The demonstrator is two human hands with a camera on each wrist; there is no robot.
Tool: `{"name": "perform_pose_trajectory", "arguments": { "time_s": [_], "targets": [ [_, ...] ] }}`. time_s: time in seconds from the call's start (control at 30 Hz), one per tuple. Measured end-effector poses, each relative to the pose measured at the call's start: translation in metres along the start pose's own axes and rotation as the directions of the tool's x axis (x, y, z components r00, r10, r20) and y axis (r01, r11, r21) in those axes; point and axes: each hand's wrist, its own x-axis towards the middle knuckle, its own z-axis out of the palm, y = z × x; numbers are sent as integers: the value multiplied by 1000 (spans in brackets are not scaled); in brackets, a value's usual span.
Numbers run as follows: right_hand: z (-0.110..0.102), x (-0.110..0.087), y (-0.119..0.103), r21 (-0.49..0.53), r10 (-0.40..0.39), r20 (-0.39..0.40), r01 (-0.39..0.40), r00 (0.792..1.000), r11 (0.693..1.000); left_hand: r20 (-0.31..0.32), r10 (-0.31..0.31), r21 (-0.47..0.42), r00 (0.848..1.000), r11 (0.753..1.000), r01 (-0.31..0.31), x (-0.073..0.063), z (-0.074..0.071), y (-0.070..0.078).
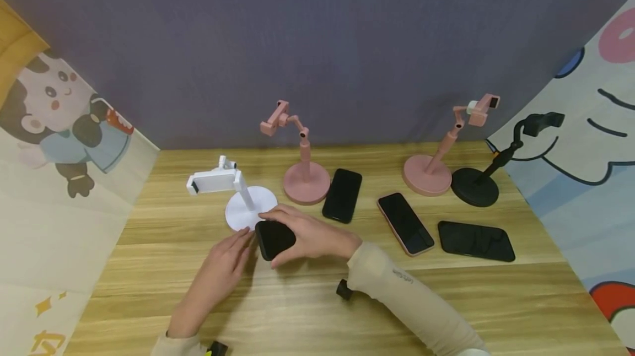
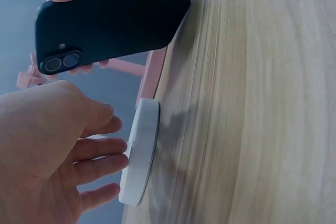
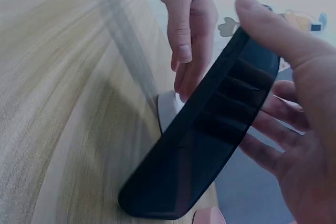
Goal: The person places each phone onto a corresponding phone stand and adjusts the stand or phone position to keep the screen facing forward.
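Right hand point(image 1: 312, 233), nearest its wrist camera: thumb and fingers grasp black phone point(image 1: 274, 239), tilted, over bench point(image 1: 292, 317) left of centre. Left hand point(image 1: 223, 262): fingers loosely extended, holding nothing, at base of white stand point(image 1: 250, 201); contact unclear. Toward far edge: pink stand point(image 1: 306, 182), second phone point(image 1: 342, 195) beside its base. Far right corner: black stand point(image 1: 475, 187), another pink stand point(image 1: 427, 174).

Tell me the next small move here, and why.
Probably raise the black rectangular phone toward the empty clamp of the white, round-based phone stand: the right hand grips the phone beside that stand, and the left hand, holding nothing, is near its base.
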Motion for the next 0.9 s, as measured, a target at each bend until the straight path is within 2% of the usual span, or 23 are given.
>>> {"name": "perform_pose_trajectory", "arguments": {
  "time_s": [0.3,0.53,0.73,0.9],
  "targets": [
    [-8,-8,3,157,40,-79,-27,996,987,58,-30,-8,998,1000,30,2,3,5],
    [-8,-14,5,187,54,-171,-21,984,982,30,-3,-15,1000,1000,3,3,6,9],
    [-5,-19,6,193,57,-238,-11,970,981,74,-31,-30,997,999,33,1,6,14],
    [-1,-21,7,257,81,-293,-3,953,966,78,-42,-34,996,998,44,1,7,17]
  ]
}}
